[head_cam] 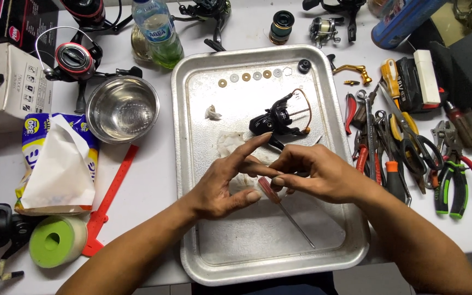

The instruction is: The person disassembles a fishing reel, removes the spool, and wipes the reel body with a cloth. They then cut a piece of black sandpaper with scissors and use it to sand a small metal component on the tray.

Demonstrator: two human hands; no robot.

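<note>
While both hands meet over the middle of the tray (pixel 192 164), I read the head view, the only one, as follows. The left hand (pixel 222 186) is half open, index finger stretched forward, thumb and middle finger closed toward the right fingertips. The right hand (pixel 315 175) is pinched shut at the same spot; whatever small part sits between the two sets of fingertips is too hidden for me to tell. Just under the hands lies a thin tool (pixel 286 210) with a reddish grip, its shaft running back toward the person; I judge the left thumb touches the grip, though I cannot tell whether either hand truly clamps it. Beneath the fingers a white cloth (pixel 228 145) is spread, probably to catch small parts.

Just beyond the fingertips lies the black reel body (pixel 277 117), its bail wire arching right. Further out, a row of washers (pixel 249 76) is laid in a line, likely to keep their order. Left of the left hand, off the tray, stand a steel bowl (pixel 122 108), a tissue pack (pixel 55 164) and a green roll (pixel 55 240). Right of the right hand, pliers (pixel 452 180) and other hand tools lie side by side within reach.
</note>
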